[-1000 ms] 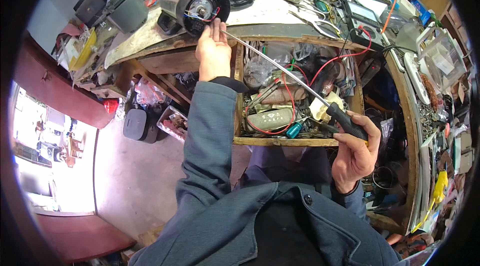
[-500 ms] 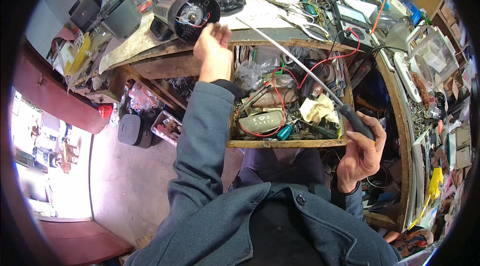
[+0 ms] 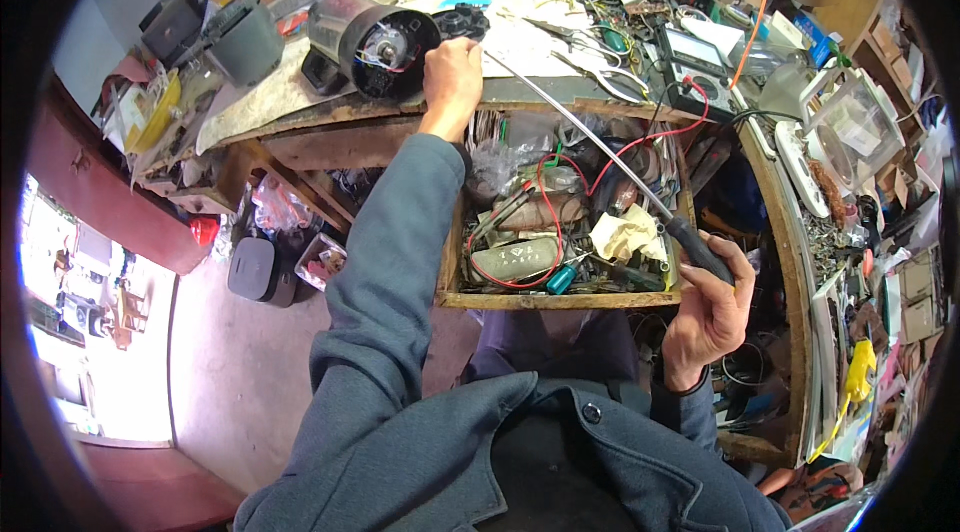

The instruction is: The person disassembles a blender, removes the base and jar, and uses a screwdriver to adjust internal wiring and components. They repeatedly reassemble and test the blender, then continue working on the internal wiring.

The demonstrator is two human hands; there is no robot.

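A long screwdriver (image 3: 612, 159) is held by its handle in the grip of the right hand (image 3: 708, 317), slanted over the open drawer (image 3: 570, 301) — and beyond the drawer, beside the wired jug (image 3: 335, 27) on the desk (image 3: 505, 89), the left hand (image 3: 453, 82) is curled — whether anything is gripped cannot be told.

Workbench (image 3: 320, 144), wooden, worn edge; drawer (image 3: 560, 301) stands open beneath. Floor (image 3: 240, 352), greyish. Wall (image 3: 105, 27), pale blue-grey, upper left. Reddish panels (image 3: 120, 197), two, flank a glaring white opening (image 3: 125, 382), left.
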